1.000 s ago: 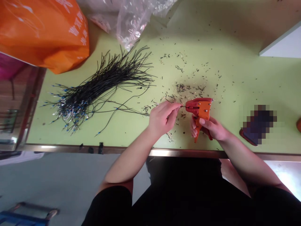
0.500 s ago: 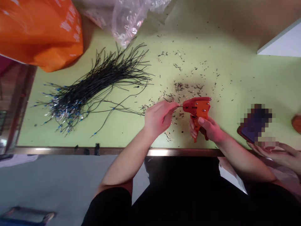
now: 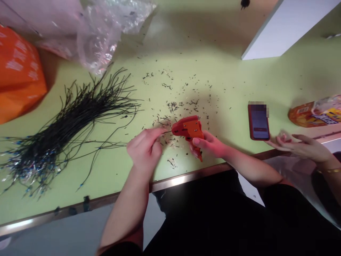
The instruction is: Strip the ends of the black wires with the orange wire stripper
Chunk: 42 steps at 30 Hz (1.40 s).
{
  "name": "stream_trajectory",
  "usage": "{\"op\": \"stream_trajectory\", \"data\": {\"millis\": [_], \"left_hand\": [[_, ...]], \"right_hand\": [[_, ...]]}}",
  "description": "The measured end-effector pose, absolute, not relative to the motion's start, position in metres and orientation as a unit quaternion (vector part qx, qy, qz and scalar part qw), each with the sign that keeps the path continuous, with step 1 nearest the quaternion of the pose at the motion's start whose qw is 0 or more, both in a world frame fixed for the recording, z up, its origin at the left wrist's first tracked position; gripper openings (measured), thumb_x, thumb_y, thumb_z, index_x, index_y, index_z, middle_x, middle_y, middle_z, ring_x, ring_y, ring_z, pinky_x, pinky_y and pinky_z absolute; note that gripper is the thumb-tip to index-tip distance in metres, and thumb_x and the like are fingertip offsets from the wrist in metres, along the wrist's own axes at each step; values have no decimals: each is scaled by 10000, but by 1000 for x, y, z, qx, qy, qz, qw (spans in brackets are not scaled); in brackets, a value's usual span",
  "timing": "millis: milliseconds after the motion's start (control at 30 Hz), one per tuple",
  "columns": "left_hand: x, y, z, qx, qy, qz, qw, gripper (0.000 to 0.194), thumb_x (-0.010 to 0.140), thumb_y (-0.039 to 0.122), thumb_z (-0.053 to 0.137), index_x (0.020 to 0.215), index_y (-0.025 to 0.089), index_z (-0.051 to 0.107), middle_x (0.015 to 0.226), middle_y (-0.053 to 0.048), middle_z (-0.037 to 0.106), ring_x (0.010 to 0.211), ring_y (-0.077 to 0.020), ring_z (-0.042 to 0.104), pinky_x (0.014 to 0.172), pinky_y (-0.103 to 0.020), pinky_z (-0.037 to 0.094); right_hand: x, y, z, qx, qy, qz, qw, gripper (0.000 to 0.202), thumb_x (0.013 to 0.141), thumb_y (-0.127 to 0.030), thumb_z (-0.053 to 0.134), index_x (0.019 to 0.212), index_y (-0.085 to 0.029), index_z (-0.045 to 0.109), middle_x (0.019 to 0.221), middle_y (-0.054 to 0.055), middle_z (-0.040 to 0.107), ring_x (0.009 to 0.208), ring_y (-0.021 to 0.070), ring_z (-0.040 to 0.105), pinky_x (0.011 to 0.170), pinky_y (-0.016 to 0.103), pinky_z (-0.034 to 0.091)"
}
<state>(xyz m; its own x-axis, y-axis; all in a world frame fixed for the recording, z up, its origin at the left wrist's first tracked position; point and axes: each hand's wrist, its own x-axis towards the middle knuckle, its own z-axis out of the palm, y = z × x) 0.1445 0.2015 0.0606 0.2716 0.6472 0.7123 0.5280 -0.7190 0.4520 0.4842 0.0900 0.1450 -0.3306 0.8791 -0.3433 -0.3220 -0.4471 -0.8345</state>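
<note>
Between its fingertips my left hand (image 3: 146, 146) pinches a thin black wire (image 3: 168, 132), whose tip reaches the nose of a red and orange wire stripper (image 3: 187, 127). My right hand (image 3: 206, 144) is wrapped round the stripper's handles. Left of my left hand lies a large bundle of black wires (image 3: 71, 117), with blue and silvery ends at the lower left. A few loose wires trail from it toward my left wrist. Small black cuttings (image 3: 173, 106) are scattered on the table around and behind the stripper.
An orange bag (image 3: 21, 74) and clear plastic bags (image 3: 98, 39) stand at the back left. To the right are a phone (image 3: 259, 122), another person's hand (image 3: 306, 147) and a snack packet (image 3: 314, 113). A white panel (image 3: 285, 32) rises at the back right. The green table (image 3: 229, 78) has a metal front edge.
The view has swung to the right and tilted, bringing the snack packet into sight. Both hands keep their grip, with the wire still at the stripper's nose.
</note>
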Motion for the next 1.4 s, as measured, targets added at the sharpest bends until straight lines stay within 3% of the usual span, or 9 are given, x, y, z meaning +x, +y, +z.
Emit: {"op": "stream_trajectory", "data": {"millis": [100,300,433,533,600,733,900,1167,1400], "left_hand": [[147,203,63,786,361,498,56,467,800,-29,499,989,257,817,873,22,831,740,-132,763,676,-224,571],[152,205,66,786,367,496,40,442,780,-22,488,932,245,805,846,26,831,717,-121,765,653,-212,575],[152,205,65,782,371,499,42,445,802,-37,475,941,240,795,846,25,830,746,-118,775,666,-209,573],[151,205,64,780,370,502,49,456,808,-51,476,962,241,791,884,24,837,778,-114,782,693,-203,574],[150,204,63,778,368,506,48,466,800,-64,478,968,240,790,892,25,836,794,-109,784,709,-195,574],[150,203,63,784,369,498,34,484,792,-69,465,977,239,789,873,25,832,790,-115,788,696,-199,580],[150,202,67,789,376,484,41,464,806,-59,464,968,228,790,865,18,830,773,-110,786,689,-192,594],[158,207,63,790,415,437,113,439,842,-23,478,1028,220,794,890,13,836,760,-113,763,713,-202,592],[150,211,67,807,411,422,36,460,785,-42,457,975,229,777,770,27,764,665,-114,686,588,-203,481]], "right_hand": [[413,127,116,-403,-401,728,382,382,959,-583,789,782,-273,651,625,-13,637,598,159,681,464,253,566],[389,142,83,-380,-446,711,389,555,919,-806,674,748,-278,672,625,14,652,540,160,627,467,287,539],[397,140,77,-364,-456,707,400,575,961,-791,649,826,-234,707,691,29,692,654,193,709,512,292,528],[396,144,73,-360,-463,702,404,620,1072,-747,491,915,-181,688,763,33,696,779,228,767,542,288,508],[395,146,72,-351,-474,694,412,625,1057,-783,492,947,-192,665,773,24,690,739,197,742,538,274,513],[395,143,69,-322,-489,692,423,703,894,-913,630,958,-213,664,716,3,672,577,152,625,509,284,524],[391,136,62,-313,-452,715,431,633,951,-846,618,938,-218,693,649,-3,645,503,158,574,493,310,494],[379,145,68,-326,-343,774,420,605,946,-828,621,787,-244,595,555,-43,502,446,146,449,483,331,464],[380,144,70,-350,-358,760,414,620,936,-847,612,794,-244,624,561,-35,508,457,156,471,482,336,471]]}}
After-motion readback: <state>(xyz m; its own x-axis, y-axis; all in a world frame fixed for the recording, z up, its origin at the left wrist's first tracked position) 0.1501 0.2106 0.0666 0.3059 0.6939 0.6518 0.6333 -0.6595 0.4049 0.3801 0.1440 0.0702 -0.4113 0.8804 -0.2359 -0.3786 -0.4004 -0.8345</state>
